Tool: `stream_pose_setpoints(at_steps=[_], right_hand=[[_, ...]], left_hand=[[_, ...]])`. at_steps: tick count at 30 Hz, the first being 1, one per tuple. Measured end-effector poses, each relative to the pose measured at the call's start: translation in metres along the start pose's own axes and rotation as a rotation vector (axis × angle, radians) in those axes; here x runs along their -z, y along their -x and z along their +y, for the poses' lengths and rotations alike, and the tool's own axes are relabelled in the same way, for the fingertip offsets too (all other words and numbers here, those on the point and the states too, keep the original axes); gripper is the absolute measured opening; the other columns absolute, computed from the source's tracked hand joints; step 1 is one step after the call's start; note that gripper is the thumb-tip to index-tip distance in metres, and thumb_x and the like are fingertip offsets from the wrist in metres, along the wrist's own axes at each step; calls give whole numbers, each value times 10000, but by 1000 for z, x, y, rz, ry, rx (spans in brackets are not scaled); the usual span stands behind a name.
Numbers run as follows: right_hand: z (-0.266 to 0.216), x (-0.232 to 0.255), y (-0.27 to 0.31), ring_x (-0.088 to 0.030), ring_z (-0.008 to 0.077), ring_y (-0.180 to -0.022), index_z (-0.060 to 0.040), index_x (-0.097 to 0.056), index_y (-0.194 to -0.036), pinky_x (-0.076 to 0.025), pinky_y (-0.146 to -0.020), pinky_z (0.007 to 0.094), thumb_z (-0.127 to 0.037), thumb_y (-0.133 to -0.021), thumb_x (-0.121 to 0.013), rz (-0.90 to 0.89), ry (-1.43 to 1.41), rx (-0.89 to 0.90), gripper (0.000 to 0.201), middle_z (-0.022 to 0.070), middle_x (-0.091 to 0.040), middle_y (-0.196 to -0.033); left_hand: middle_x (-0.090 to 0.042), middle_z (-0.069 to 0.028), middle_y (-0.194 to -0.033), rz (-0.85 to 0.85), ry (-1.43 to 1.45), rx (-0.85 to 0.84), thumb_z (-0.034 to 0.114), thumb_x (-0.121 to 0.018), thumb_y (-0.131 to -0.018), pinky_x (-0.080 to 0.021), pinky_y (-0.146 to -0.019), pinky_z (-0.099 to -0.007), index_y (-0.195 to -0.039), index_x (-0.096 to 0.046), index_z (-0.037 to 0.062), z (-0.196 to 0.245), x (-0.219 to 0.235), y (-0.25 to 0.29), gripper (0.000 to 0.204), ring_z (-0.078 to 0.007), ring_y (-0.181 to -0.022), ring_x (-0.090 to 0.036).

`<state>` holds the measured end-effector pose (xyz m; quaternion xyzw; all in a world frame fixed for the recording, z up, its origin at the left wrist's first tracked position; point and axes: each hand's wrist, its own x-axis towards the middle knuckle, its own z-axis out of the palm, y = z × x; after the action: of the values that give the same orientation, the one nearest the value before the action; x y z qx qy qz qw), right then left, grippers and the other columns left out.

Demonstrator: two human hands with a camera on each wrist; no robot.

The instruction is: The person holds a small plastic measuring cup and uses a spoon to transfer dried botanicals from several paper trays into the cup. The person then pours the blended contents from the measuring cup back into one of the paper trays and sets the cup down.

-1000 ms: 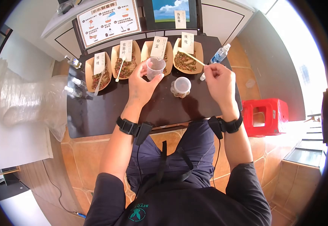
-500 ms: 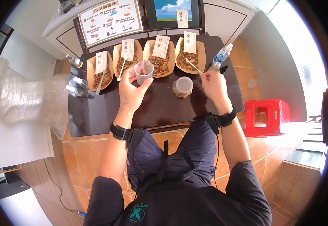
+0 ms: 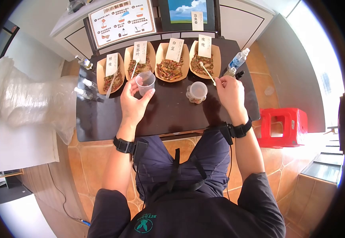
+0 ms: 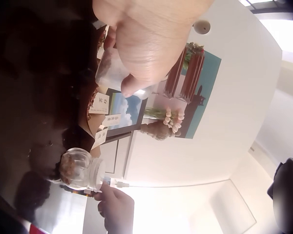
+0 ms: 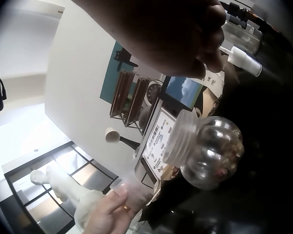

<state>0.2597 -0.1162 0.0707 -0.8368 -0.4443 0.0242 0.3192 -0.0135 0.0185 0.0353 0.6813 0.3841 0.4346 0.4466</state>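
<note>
In the head view my left hand (image 3: 140, 92) grips a clear plastic cup (image 3: 145, 81) just above the dark table (image 3: 168, 115), in front of the second paper tray (image 3: 140, 63) of dried herbs. My right hand (image 3: 220, 81) pinches a thin wooden spoon (image 3: 207, 73) whose tip lies in the rightmost tray (image 3: 205, 59). A small round glass jar (image 3: 196, 92) with some herbs inside stands open between the hands. The left wrist view shows the cup (image 4: 115, 70) under my fingers and the jar (image 4: 78, 169) beyond it. The right wrist view shows the jar (image 5: 210, 151) close by.
Four labelled trays line the table's far edge, including the leftmost (image 3: 111, 75) and third (image 3: 172, 65). A spray bottle (image 3: 238, 59) stands at the far right, small bottles (image 3: 83, 89) at the left edge. A plastic bag (image 3: 29, 103) lies left, a red stool (image 3: 285, 123) right.
My left hand has carried the cup leftward, from in front of the third tray to in front of the second. My right hand has lowered the spoon's tip into the rightmost tray.
</note>
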Motion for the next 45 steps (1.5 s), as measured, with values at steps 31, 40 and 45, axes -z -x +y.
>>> stream_pose_setpoints(at_steps=[31, 40, 45], right_hand=[[54, -50, 43, -419, 42, -482, -25, -583, -810, -313, -443, 186, -217, -996, -586, -188, -1216, -219, 268, -20, -508, -585], [56, -50, 44, -426, 41, -491, -22, -586, -819, -323, -448, 185, -209, -993, -592, -197, -1222, -213, 255, -19, -518, -600], [54, -49, 44, -427, 41, -495, -22, -589, -819, -325, -450, 186, -208, -992, -594, -187, -1229, -221, 253, -21, -517, -602]], left_hand=[[-653, -140, -1156, -250, -302, 140, 194, -781, -824, -493, -912, -308, -1305, -526, -40, 8, 47, -84, 593, -179, -1054, -620], [-680, -187, -1145, -362, -478, 122, 265, -752, -798, -509, -908, -335, -1246, -606, -43, 2, 42, -111, 563, -241, -1049, -661], [-685, -139, -1122, -392, -595, 140, 206, -744, -822, -504, -889, -295, -1234, -625, -23, 7, 35, -114, 486, -190, -1009, -656]])
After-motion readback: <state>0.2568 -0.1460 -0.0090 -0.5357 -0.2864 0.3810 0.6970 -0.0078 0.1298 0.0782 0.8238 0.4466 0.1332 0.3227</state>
